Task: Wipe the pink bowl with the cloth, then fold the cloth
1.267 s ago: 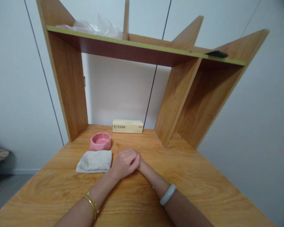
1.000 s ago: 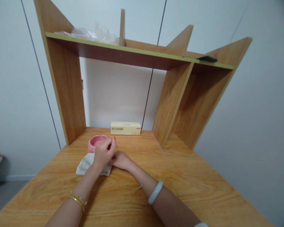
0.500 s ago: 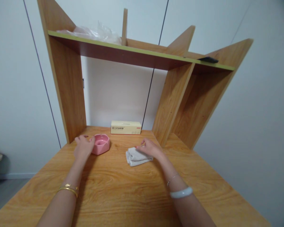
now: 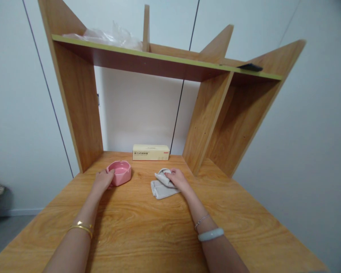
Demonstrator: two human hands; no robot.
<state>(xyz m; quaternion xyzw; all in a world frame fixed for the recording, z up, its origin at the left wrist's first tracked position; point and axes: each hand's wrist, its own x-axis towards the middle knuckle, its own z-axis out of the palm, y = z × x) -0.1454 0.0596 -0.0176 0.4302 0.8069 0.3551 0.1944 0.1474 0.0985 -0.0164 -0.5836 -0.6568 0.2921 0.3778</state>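
Observation:
A pink ashtray (image 4: 122, 175) with notches in its rim stands on the left of the wooden desk. My left hand (image 4: 104, 179) grips its near left side, the thumb at the rim and the other fingers partly hidden. To the right lies a folded light grey cloth (image 4: 161, 189). My right hand (image 4: 176, 179) pinches the cloth's upper layer and holds it lifted, while the lower layers rest on the desk.
A long cream box (image 4: 150, 153) with printed text sits at the back of the desk (image 4: 147, 235). Upright wooden panels (image 4: 79, 110) carry a shelf overhead, with a clear plastic bag (image 4: 110, 38) and a dark flat object (image 4: 250, 67) on it.
My left hand has closed on the ashtray's side. My right hand has taken hold of the cloth's top layer and raised it, folding it back from the lower layers.

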